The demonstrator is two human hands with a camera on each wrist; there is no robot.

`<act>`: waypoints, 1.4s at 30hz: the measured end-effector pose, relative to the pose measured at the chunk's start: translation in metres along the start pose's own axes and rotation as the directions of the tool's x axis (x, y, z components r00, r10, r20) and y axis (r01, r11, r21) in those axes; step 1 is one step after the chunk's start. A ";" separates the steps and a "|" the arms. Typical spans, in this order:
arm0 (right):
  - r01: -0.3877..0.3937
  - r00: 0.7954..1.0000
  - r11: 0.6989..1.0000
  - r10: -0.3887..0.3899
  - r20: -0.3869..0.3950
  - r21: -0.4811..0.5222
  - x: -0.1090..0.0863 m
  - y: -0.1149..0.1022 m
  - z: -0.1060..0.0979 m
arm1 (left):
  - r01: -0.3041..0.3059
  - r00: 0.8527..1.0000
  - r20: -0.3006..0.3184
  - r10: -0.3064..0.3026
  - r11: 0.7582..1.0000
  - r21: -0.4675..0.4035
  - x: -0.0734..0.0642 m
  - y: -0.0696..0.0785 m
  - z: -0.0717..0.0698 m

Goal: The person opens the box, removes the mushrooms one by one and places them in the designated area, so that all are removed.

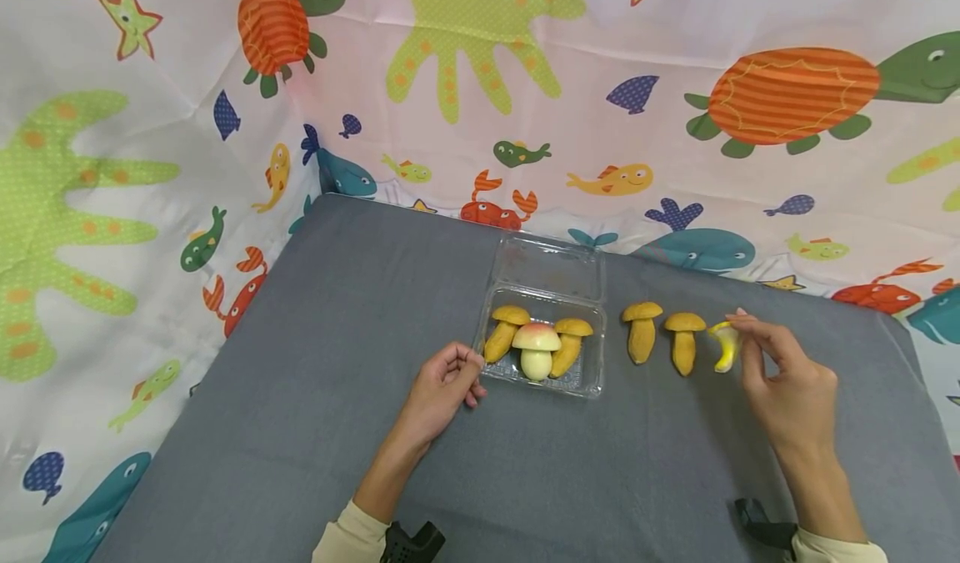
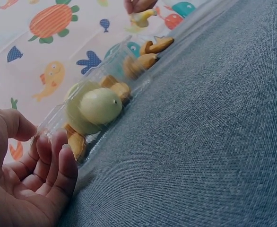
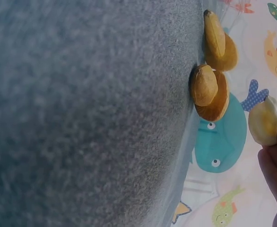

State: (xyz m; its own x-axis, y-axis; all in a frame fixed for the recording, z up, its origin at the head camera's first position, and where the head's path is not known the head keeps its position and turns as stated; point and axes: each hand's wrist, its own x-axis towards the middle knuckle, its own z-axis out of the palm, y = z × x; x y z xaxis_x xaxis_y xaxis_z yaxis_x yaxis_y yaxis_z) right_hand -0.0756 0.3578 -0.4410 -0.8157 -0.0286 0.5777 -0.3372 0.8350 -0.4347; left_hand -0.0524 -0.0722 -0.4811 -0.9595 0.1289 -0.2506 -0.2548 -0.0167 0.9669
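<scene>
My left hand [image 1: 447, 384] pinches the left edge of a clear plastic clamshell box [image 1: 551, 389], which lies with its lid folded back. Inside are two brown toy mushrooms, one on the left [image 1: 498, 342] and one on the right [image 1: 567, 353], with a pale green, pink-topped toy mushroom [image 1: 536, 364] between them. Further right, my right hand [image 1: 795, 388] pinches a yellow and white toy mushroom [image 1: 726, 350] between thumb and fingertips, raised over the cloth. In the right wrist view, fingers cover one side of this mushroom [image 3: 265, 120].
Two more brown toy mushrooms, a nearer one [image 1: 641, 338] and a farther one [image 1: 683, 346], lie in a row right of the box. Grey cloth [image 1: 315, 321] covers the table. A curtain [image 1: 465, 154] printed with sea animals hangs along the back and left.
</scene>
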 end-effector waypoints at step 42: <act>-0.047 0.998 0.998 0.048 0.034 -0.036 -0.006 0.016 0.006 | -0.001 1.000 -0.007 0.001 1.000 0.000 0.000 0.002 0.002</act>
State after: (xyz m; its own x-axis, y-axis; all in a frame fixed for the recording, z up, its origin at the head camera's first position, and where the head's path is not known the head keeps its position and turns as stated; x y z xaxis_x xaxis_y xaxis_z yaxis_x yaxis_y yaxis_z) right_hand -0.0786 0.3682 -0.4556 -0.8465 -0.0068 0.5324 -0.2814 0.8546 -0.4364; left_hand -0.0523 -0.0705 -0.4794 -0.9605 0.1216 -0.2504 -0.2542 -0.0167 0.9670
